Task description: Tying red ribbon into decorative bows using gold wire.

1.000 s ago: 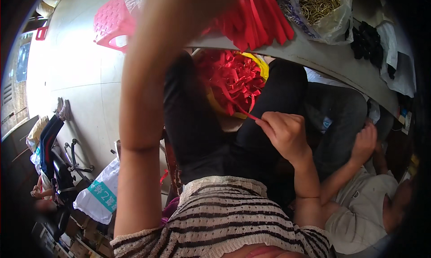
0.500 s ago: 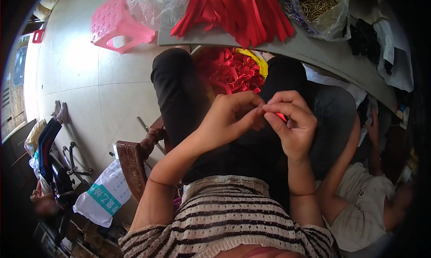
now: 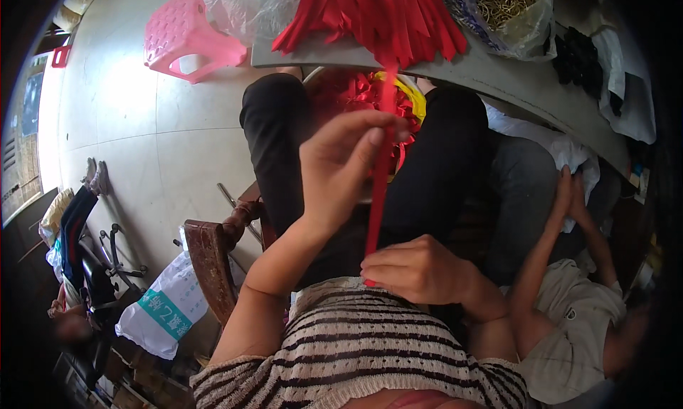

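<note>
A long red ribbon [image 3: 379, 195] runs down from the table edge past my left hand to my lap. My right hand [image 3: 423, 270] grips its lower end against the striped knit top, fingers pressed together. Higher up, my left hand [image 3: 338, 167] has its thumb and fingers closed about the same ribbon; its fingertips are slightly blurred. Beyond the hands, a thick bundle of red ribbons [image 3: 377, 18] hangs over the table's near edge. Between my knees a tub holds a heap of short red ribbon pieces [image 3: 348, 92], with a yellow rim or liner [image 3: 413, 99] showing.
The grey table [image 3: 498, 82] carries a clear bag of gold-coloured metal rings [image 3: 501, 7] and a crumpled clear plastic bag [image 3: 249, 11]. A pink stool [image 3: 192, 39] stands at left, near a wooden chair arm [image 3: 213, 259]. Another person [image 3: 562, 323] sits close on my right.
My hands, together on a small red piece before, are now apart. The right has come down to my waist with a ribbon end; the left has moved up along the ribbon.
</note>
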Demonstrator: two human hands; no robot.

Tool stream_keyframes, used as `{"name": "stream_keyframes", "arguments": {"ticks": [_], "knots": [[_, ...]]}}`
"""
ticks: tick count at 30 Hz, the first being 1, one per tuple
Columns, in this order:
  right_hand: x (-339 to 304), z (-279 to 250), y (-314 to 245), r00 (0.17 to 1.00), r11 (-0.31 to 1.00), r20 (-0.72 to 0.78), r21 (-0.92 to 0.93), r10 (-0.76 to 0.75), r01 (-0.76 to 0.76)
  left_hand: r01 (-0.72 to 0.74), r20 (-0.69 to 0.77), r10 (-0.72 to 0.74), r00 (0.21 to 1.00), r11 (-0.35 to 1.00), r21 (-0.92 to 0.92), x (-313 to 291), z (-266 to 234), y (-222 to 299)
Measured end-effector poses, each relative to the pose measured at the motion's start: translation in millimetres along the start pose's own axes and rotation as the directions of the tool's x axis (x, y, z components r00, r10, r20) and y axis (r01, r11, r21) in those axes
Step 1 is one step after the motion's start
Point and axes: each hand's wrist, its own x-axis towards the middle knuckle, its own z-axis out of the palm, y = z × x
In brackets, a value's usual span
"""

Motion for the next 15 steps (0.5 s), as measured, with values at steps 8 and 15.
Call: {"name": "stream_keyframes", "arguments": {"ticks": [8, 15], "knots": [[25.4, -23.1, 33.3, 0.601, 0.739, -0.583, 0.674, 0.547, -0.018, 0.101, 0.143, -0.127, 0.982, 0.979, 0.176, -29.6, 14.3, 2.7], [25.9, -19.3, 41.1, 0.63, 0.674, -0.547, 0.737, 0.552, 0.051, 0.03, 0.163, -0.071, 0.984, 0.969, 0.245, -29.3, 15.0, 0.3]]}}
